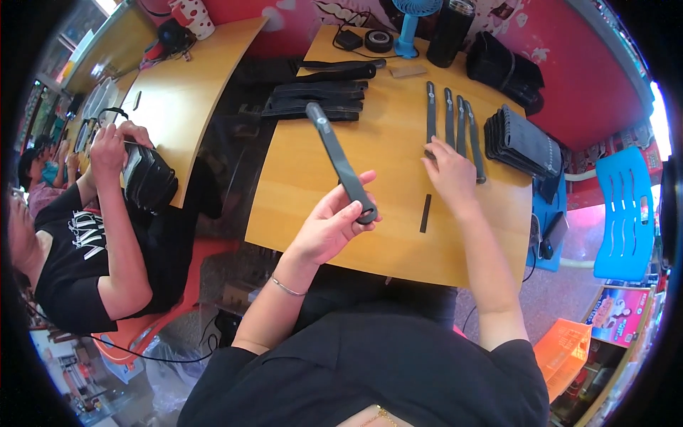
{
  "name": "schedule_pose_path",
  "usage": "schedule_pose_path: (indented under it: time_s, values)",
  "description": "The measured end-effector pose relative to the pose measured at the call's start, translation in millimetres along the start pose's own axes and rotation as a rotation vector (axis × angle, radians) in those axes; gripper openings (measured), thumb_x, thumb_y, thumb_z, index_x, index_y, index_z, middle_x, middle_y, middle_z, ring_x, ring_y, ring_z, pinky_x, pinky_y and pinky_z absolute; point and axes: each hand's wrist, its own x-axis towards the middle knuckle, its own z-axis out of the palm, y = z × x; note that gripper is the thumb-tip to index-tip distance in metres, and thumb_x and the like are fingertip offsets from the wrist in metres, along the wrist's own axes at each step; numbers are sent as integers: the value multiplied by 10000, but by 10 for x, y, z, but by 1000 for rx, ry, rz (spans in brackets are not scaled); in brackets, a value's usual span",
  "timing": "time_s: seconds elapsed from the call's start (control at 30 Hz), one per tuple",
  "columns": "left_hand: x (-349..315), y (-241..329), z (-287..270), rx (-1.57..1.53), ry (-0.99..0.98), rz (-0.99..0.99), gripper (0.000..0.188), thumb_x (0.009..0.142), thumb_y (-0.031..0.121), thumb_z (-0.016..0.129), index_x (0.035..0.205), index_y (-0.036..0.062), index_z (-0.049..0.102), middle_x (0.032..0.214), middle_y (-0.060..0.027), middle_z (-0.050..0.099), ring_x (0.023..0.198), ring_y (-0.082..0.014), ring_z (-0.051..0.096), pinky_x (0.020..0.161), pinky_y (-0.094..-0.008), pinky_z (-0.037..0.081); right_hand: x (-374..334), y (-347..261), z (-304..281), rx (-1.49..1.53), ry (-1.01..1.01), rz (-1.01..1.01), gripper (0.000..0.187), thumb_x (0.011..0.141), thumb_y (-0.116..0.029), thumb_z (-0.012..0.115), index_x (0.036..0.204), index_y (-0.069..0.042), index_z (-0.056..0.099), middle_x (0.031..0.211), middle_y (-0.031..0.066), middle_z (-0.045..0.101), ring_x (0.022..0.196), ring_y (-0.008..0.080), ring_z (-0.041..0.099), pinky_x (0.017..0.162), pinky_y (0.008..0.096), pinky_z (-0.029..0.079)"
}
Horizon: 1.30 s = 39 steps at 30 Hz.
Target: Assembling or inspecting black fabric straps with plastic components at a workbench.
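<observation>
My left hand (331,224) pinches a black strap (340,162) near its slotted end, holding it up slantwise above the table. With fingers curled together, my right hand (451,172) grips the lower end of another black strap (431,114) lying on the table; its fingertips are partly hidden. To the right of that strap, several like it lie side by side, among them one strap (461,128) with a pale mark near its top. A short, thin black strip (425,213) lies just below my right hand.
Folded black straps (316,99) lie at the table's (299,192) far left, a dark stack (523,142) at its right. Behind stand a blue fan (407,32), a black bottle (450,34) and a black bundle (505,71). A co-worker (78,249) handles black pieces on the left.
</observation>
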Motion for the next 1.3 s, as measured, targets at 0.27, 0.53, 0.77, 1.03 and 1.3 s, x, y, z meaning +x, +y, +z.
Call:
schedule_pose_path:
  time_s: [0.27, 0.53, 0.77, 1.03, 1.3]
  values:
    - [23, -78, 57, -95, 23, 77, 472, 904, 176, 582, 1326, 70, 399, 1088, -91, 572, 956, -191, 603, 769, -241, 521, -436, -778, -750, 588, 67, -85, 311, 859, -132, 588, 1165, -78, 603, 967, 88, 611, 724, 240, 610, 623, 323, 479]
    - [-14, -153, 217, -180, 30, 129, 383, 906, 145, 583, 1262, 75, 459, 1031, -51, 601, 953, -142, 603, 779, -260, 527, -800, -1158, -800, 742, 1, -83, 405, 817, -18, 612, 1214, -79, 567, 830, 127, 654, 699, 254, 638, 618, 350, 502]
    - [-56, -187, 274, -172, -23, 160, 391, 883, 150, 613, 1243, 78, 477, 976, -32, 609, 908, -135, 616, 760, -279, 538, -844, -1210, -845, 692, 24, -125, 406, 812, 49, 596, 1204, -55, 570, 854, 137, 673, 743, 219, 674, 634, 296, 512]
    - [-65, -204, 274, -82, 32, 192, 387, 870, 117, 631, 1229, 74, 496, 920, -7, 601, 867, -114, 610, 753, -257, 531, -898, -1217, -861, 788, -52, -33, 373, 841, 42, 564, 1197, -70, 575, 863, 144, 672, 744, 197, 685, 617, 280, 510]
    - [-58, -203, 315, -32, 74, 218, 400, 856, 86, 646, 1230, 76, 505, 918, -1, 594, 860, -106, 601, 773, -251, 519, -908, -1237, -859, 900, -109, 39, 402, 869, -3, 545, 1257, -108, 522, 911, 163, 667, 781, 237, 688, 644, 324, 533]
